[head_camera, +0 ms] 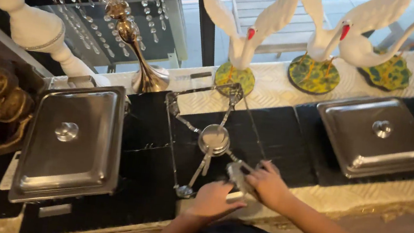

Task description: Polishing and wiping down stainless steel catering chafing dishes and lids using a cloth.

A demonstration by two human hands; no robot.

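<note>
Bare silver wire chafing-dish stand with a small round burner cup (213,139) sits on the black counter between the two lidded steel chafing dishes, left one (71,142) and right one (377,136) both covered, so it looks like only this middle station is unfinished. Left hand (213,201) curls closed on the stand's near corner; right hand (268,184) grips a small grey metal piece (238,175) just beside it. No pan or lid on the stand yet.

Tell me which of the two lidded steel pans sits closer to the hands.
The left pan, beside the wire stand that both hands grip. The right pan lies farther off, below the swan figures.
</note>
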